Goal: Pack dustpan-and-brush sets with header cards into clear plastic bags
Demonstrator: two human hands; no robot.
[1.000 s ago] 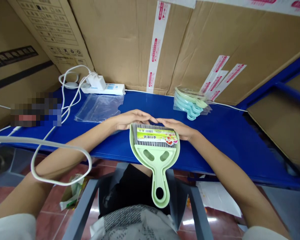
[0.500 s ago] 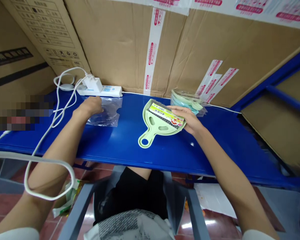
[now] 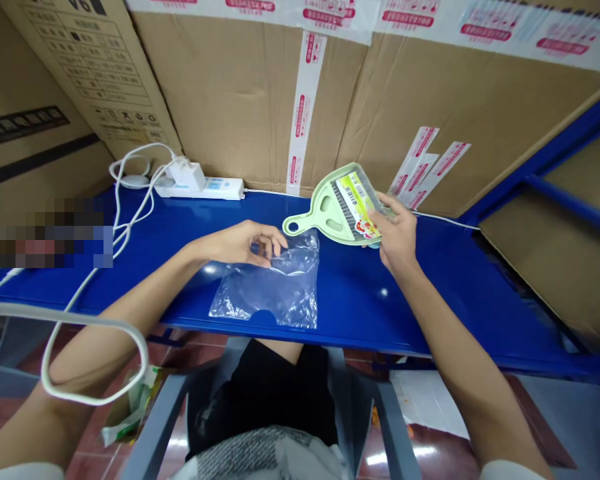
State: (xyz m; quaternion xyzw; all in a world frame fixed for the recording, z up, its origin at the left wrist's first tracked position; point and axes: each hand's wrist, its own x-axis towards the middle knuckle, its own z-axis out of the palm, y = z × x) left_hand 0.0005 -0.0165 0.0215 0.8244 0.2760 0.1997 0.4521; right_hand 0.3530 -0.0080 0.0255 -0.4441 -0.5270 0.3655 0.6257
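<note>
My right hand (image 3: 397, 230) grips a pale green dustpan (image 3: 325, 212) by its wide end, thumb on the front. Set into the dustpan is a small brush with dark bristles, under a yellow-green and white printed label (image 3: 357, 203). The dustpan is tilted, its ringed handle pointing left toward my other hand. My left hand (image 3: 255, 243) is at the upper edge of a clear plastic bag (image 3: 275, 293), with curled fingers and thumb at the film. The bag lies flat on the blue table near its front edge. Behind the dustpan, a sliver of blue (image 3: 375, 245) shows.
A white power strip (image 3: 225, 188) with a plugged-in adapter (image 3: 187, 175) and looped white cables (image 3: 125, 227) stands at the back left. Large cardboard boxes (image 3: 230, 100) wall off the rear of the blue table (image 3: 460, 300). A blurred-out patch lies far left.
My left hand has moved right, and the plastic bag now lies at the table's middle front. The dustpan has been raised and turned, handle to the left, hiding most of the stacked items behind.
</note>
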